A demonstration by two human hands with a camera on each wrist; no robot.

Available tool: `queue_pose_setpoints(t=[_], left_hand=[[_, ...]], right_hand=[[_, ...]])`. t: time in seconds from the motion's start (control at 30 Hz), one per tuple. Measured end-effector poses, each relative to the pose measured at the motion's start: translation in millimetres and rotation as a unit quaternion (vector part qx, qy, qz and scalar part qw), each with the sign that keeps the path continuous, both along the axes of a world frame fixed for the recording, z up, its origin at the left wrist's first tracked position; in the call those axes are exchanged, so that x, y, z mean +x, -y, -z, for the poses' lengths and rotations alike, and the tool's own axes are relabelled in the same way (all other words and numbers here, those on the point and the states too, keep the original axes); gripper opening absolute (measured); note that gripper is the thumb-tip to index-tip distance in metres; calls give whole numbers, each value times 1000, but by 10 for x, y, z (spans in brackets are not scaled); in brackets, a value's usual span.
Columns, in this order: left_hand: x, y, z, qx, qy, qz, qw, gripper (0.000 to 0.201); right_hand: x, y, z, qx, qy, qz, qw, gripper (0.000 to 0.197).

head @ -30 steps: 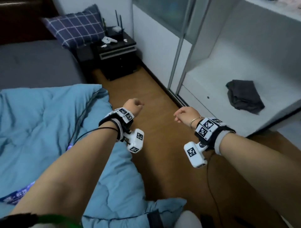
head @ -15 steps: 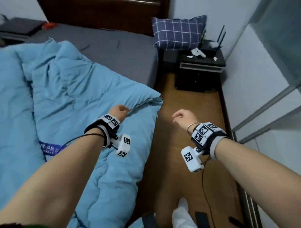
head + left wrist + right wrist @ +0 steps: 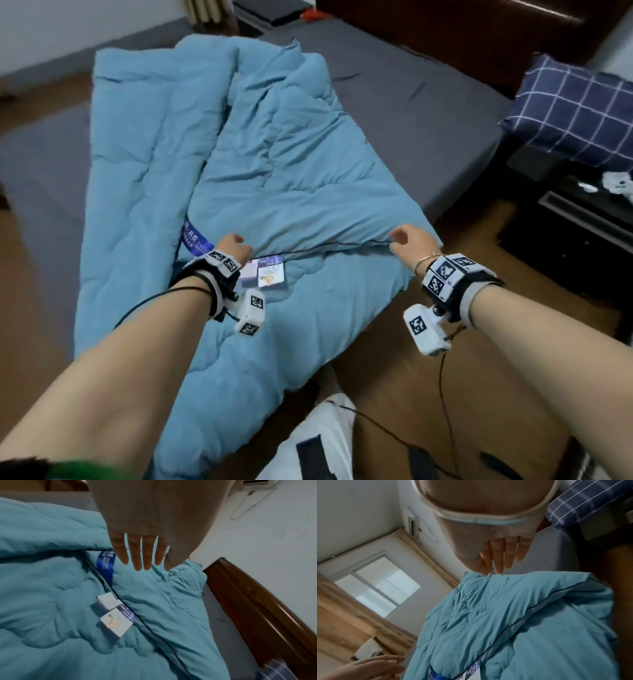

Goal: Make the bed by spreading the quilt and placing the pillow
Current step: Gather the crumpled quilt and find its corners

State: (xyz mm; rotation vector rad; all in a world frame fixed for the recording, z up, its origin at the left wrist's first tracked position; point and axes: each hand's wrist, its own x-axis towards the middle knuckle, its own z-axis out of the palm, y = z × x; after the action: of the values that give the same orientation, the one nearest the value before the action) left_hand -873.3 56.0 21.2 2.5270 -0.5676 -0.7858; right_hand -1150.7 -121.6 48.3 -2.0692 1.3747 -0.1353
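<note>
A light blue quilt (image 3: 291,178) lies folded and rumpled on the grey bed (image 3: 428,113), its near part hanging over the bed's edge. The fold's dark piped edge runs between my hands. My left hand (image 3: 239,243) hovers over that edge by the paper tags (image 3: 263,274); the left wrist view shows the left hand (image 3: 142,563) with straight fingers, holding nothing. My right hand (image 3: 399,236) is open at the fold's right corner, and the right wrist view has the right hand (image 3: 498,566) just above the quilt (image 3: 539,628). The navy checked pillow (image 3: 575,109) leans off the bed at the right.
A dark nightstand (image 3: 582,240) with small white items stands at the right, below the pillow. The brown wooden headboard (image 3: 479,31) closes the bed's far end. Wood floor runs along the bed's near side, with a black cable trailing by my white-clad leg (image 3: 329,438).
The view has swung left from the floor and nightstand onto the bed. Both hands have moved over the quilt's folded edge, and their fingers have straightened.
</note>
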Motion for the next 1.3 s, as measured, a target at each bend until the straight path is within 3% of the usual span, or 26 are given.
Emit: queue_pose_setpoints(t=[0.33, 0.67, 0.8, 0.9, 0.97, 1.0, 1.13, 1.2, 1.3], left_hand=[[987, 300, 461, 23, -60, -183, 981, 52], [1279, 348, 1123, 15, -101, -346, 933, 42], [1349, 452, 1511, 7, -114, -422, 899, 64], [1367, 542, 1852, -9, -150, -483, 863, 94], [1398, 568, 2056, -29, -177, -520, 835, 108], [1419, 595, 2095, -35, -189, -529, 827, 105], [1459, 891, 1799, -128, -162, -559, 803, 71], [1501, 1088, 1467, -171, -135, -525, 823, 60], [1670, 1436, 1049, -251, -134, -444, 850, 61]], right_hand=[[1392, 1027, 445, -69, -90, -191, 975, 44], [2406, 1277, 1329, -52, -177, -336, 924, 70], [2722, 1360, 1765, -49, -203, -395, 894, 77], [2750, 1413, 2082, -23, -253, -427, 868, 72], [2684, 1475, 2246, 9, -261, -421, 869, 73], [2653, 1514, 2293, 18, -256, -420, 870, 74], [2528, 1649, 2190, 42, -249, -422, 871, 77], [2484, 1692, 1958, 66, -221, -407, 884, 80], [2503, 1723, 1405, 82, -127, -392, 907, 82]])
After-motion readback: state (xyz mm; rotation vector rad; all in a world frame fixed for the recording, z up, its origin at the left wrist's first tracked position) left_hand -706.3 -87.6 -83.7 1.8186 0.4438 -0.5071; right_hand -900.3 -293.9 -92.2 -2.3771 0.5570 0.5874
